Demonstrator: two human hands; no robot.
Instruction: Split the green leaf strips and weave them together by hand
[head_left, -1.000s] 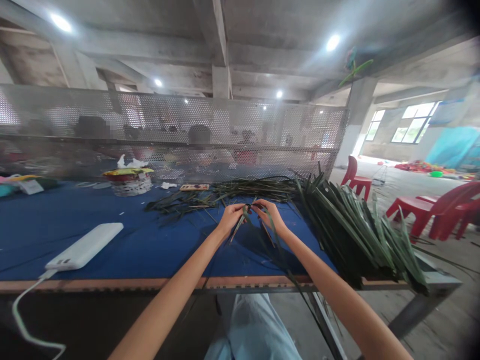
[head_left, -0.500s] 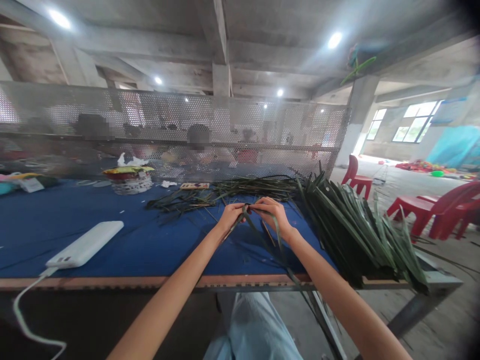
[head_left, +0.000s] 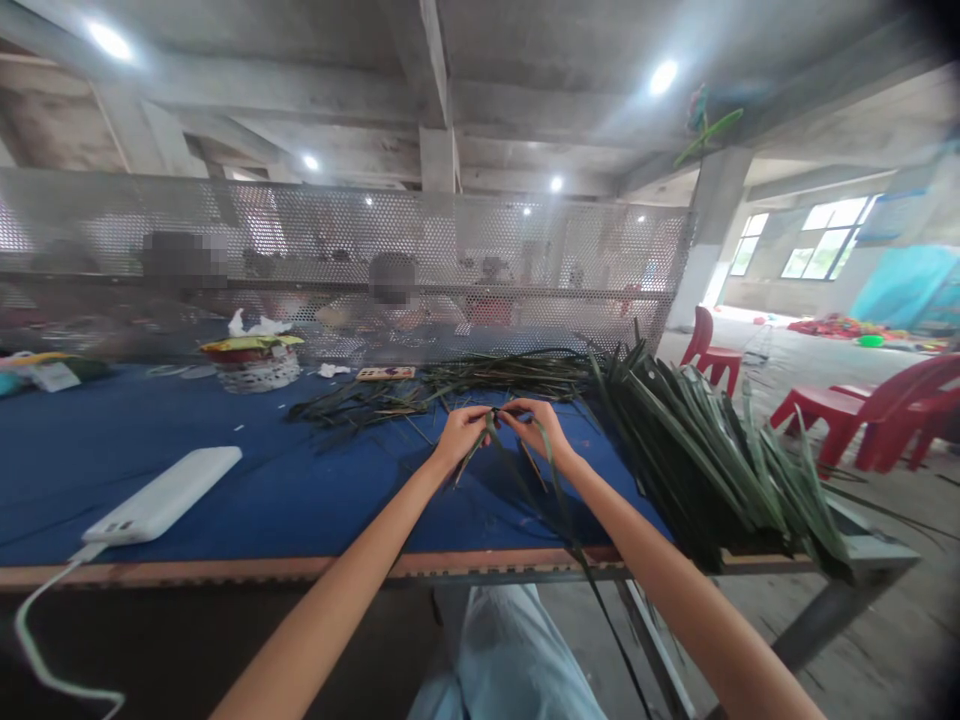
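Both hands meet above the blue tabletop (head_left: 300, 500), each closed on green leaf strips. My left hand (head_left: 463, 434) pinches a folded piece of leaf between thumb and fingers, with a short end sticking out below. My right hand (head_left: 538, 424) grips the same small folded bit from the other side. A long leaf strip (head_left: 559, 510) loops from the fingers and hangs down past the table's front edge. The fold itself is small and partly covered by my fingertips.
A thick stack of long green leaves (head_left: 697, 460) lies at the right edge. Loose leaf strips (head_left: 510, 375) spread behind my hands. A white power bank (head_left: 165, 495) with a cable, a basket (head_left: 259, 370), a perforated screen (head_left: 315, 230) and red chairs (head_left: 877, 410) surround the workspace.
The hands stay close together on the leaf, with only small finger shifts. The hanging strip's lower end has swung slightly. The whole view has shifted a little.
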